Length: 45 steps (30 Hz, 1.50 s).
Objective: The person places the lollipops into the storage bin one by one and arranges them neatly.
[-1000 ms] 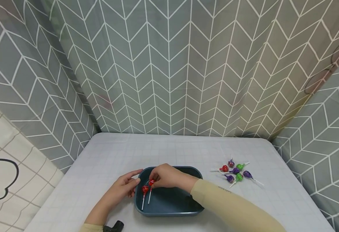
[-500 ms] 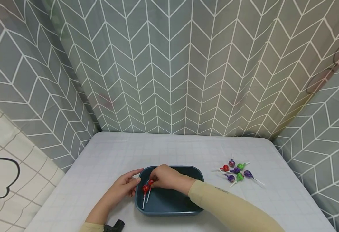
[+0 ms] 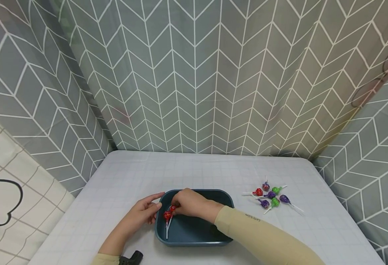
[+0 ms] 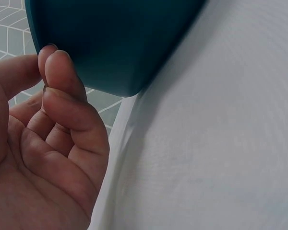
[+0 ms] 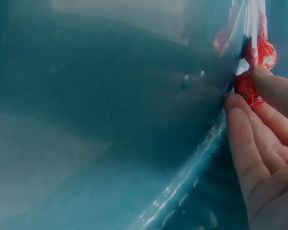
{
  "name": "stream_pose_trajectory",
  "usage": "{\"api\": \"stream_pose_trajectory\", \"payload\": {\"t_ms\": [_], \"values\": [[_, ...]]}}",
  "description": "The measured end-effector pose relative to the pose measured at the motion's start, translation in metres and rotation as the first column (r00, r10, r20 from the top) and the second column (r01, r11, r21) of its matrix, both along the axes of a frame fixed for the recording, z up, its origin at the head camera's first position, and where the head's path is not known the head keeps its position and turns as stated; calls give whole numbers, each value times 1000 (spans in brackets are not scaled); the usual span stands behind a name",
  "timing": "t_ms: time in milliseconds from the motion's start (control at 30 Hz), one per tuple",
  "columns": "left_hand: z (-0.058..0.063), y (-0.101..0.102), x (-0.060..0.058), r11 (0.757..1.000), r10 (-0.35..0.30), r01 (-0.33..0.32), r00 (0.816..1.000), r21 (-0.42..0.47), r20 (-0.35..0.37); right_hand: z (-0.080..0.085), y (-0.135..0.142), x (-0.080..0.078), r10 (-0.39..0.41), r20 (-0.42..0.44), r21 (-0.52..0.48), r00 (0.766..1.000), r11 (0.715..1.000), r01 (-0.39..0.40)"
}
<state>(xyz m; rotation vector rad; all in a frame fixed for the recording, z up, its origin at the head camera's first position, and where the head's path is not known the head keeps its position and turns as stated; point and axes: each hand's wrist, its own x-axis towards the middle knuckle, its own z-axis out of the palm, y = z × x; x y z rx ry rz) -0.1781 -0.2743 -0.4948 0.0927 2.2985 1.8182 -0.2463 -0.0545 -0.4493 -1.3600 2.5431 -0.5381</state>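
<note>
A dark teal tray (image 3: 194, 243) stands at the front middle of the white table. Beside its left end is my left hand (image 3: 144, 211), fingers bent, thumb and fingertips at the rim. In the left wrist view these fingertips grip the edge of the tray's corner. My right hand (image 3: 190, 202) reaches inside and pinches a red-wrapped lollipop (image 5: 247, 88) by its candy head between thumb and fingers. Close against it lies another red lollipop (image 3: 167, 215) along the tray's left side. Both white sticks point toward the front and lie close together. The right fingertips are partly hidden in the head view.
To the right of the tray, several lollipops (image 3: 271, 194) in purple, green and red wrappers lie in a loose cluster on the white table (image 3: 194, 169). A grey patterned curtain (image 3: 194, 92) hangs behind the table and along its sides.
My right hand has shifted the held lollipop slightly left, up against the other red one, and the sticks have come together. The left hand stays at the tray's rim.
</note>
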Motion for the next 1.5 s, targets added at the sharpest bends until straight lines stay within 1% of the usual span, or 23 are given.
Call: {"api": "stream_pose_trajectory", "payload": {"t_ms": [333,633,800,967,1133,1500], "values": [[-1,0,0,1000,-2,2,1000,-4,-1,0,2,-1,-5,13,6,1000,1000,5],[3,1,2,1000,-7,6,1000,-10,-14,-2,4,-3,-25,12,21,1000,999,25],[3,1,2,1000,-9,8,1000,-20,-21,-1,5,-2,-38,13,27,999,999,37],[2,1,1,1000,-5,5,1000,-20,-17,0,5,-2,-4,15,10,1000,1000,4],[2,0,2,1000,-6,6,1000,-17,-14,-1,2,-2,34,-6,5,999,999,-34],[2,1,3,1000,-2,2,1000,-6,-14,-2,0,-1,5,21,-2,1000,1000,-5]]}}
